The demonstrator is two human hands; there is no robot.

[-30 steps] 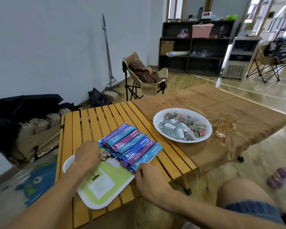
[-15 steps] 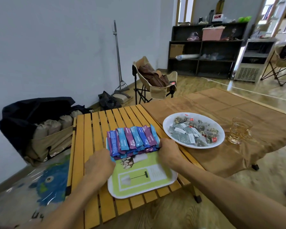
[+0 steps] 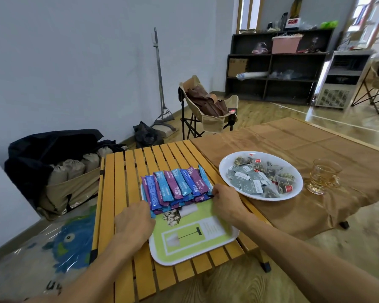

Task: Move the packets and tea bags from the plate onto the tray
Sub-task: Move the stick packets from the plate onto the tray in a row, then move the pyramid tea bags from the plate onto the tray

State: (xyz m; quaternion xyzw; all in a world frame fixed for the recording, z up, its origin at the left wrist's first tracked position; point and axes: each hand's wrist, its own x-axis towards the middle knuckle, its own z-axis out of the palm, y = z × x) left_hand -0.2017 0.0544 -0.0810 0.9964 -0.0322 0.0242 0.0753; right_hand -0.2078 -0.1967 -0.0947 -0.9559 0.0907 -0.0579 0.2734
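White plate (image 3: 229, 165) at your 2 o'clock still loaded with tea bags (image 3: 260, 177); your left hand (image 3: 135, 221) and right hand (image 3: 225, 199) grip the tray (image 3: 184, 254) edges with fingers curled, so next reach right.

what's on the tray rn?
A fanned row of blue and purple stick packets covers the far half of the tray. The near half shows its printed green surface. The left hand and right hand touch the row's ends. Anything beneath the packets is hidden.

My slatted orange wooden table (image 3: 127, 171) looks smooth; glossy blue-and-purple foil stick packets (image 3: 176, 185), shiny white plastic-looking plate (image 3: 225, 171), clear glass cup (image 3: 323, 177).
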